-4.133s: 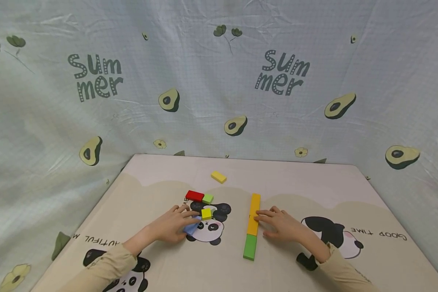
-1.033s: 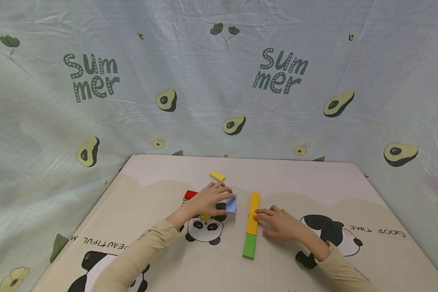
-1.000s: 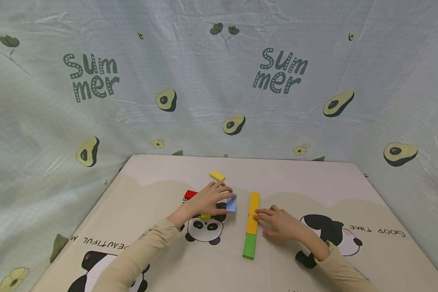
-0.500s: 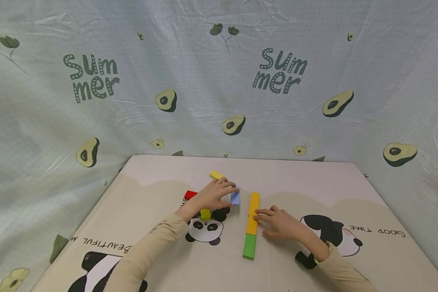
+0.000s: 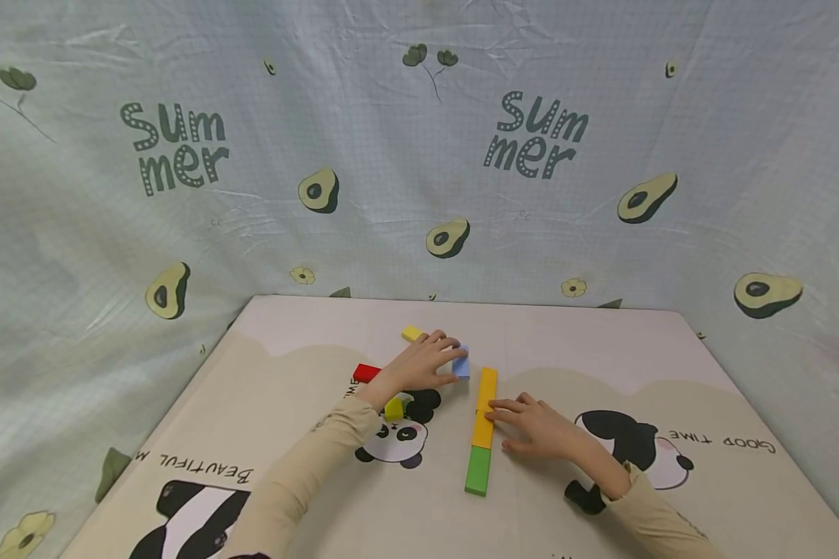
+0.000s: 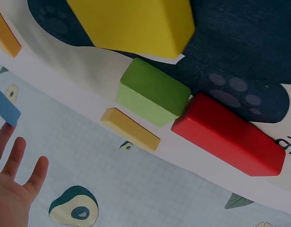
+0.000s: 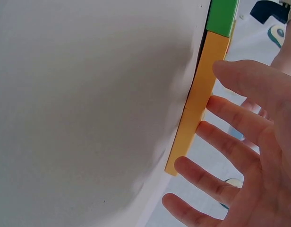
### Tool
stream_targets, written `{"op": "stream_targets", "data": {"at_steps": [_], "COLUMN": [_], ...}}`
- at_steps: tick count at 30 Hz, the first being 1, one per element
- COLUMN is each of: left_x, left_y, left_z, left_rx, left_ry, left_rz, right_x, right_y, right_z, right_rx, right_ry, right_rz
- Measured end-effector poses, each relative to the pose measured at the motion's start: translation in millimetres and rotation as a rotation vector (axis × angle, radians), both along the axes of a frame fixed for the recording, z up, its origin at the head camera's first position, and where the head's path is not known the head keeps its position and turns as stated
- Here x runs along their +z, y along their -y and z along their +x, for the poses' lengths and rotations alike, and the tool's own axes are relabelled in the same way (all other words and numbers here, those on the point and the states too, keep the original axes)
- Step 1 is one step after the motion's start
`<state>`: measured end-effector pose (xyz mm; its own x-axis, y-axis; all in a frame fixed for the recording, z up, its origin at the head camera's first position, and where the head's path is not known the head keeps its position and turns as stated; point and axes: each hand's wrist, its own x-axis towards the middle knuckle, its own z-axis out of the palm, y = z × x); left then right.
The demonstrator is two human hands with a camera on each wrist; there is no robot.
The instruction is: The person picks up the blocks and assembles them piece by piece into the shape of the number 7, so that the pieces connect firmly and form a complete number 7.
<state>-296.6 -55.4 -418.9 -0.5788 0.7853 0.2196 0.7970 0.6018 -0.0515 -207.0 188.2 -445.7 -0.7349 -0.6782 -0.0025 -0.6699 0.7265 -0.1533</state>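
Note:
In the head view my left hand (image 5: 422, 363) pinches a light blue block (image 5: 461, 362), just left of the far end of a straight row. That row has two orange blocks (image 5: 487, 388) and a green block (image 5: 478, 471) at its near end. My right hand (image 5: 541, 431) lies to the row's right, fingers spread and the fingertips right at the orange blocks. In the right wrist view those fingers sit along the orange side (image 7: 195, 90). The left wrist view catches only a corner of the blue block (image 6: 4, 108) at the fingertips.
Left of the row lie a red block (image 5: 366, 373) and a yellow block (image 5: 394, 409). A light green block (image 6: 152, 92) touches the red one. Farther back is a pale yellow block (image 5: 411, 333), partly behind the left hand. A printed curtain (image 5: 391, 155) closes off the back.
My left hand has carried the blue block from the panda print at the left, rightward and away, towards the row's far end. The right hand has stayed in place.

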Motion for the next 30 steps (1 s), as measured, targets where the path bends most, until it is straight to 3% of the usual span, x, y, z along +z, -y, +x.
{"op": "stream_targets", "data": {"at_steps": [19,21,26,27,30], "left_x": [-4.4,-10.7,-13.3,-7.7,-9.5], "left_y": [-27.5,-30.8,-38.8,-40.5,-44.3], "left_z": [-15.6,-23.1,-26.6,-21.7,-23.1], "left_rx": [0.027,0.018,0.050,0.071,0.098], "left_ry": [0.029,0.006,0.011,0.031,0.020], "left_rz": [-0.007,-0.008,-0.021,-0.030,-0.048], "right_x": [2.2,1.8,0.6,0.5,0.6], "right_y": [1,1,1,1,2], "right_z": [2.8,2.7,1.9,1.8,1.3], "right_rx": [0.001,-0.002,-0.012,-0.014,-0.018], "right_ry": [0.000,0.002,0.005,0.005,0.008], "right_rz": [0.001,0.001,0.002,0.003,0.007]}}
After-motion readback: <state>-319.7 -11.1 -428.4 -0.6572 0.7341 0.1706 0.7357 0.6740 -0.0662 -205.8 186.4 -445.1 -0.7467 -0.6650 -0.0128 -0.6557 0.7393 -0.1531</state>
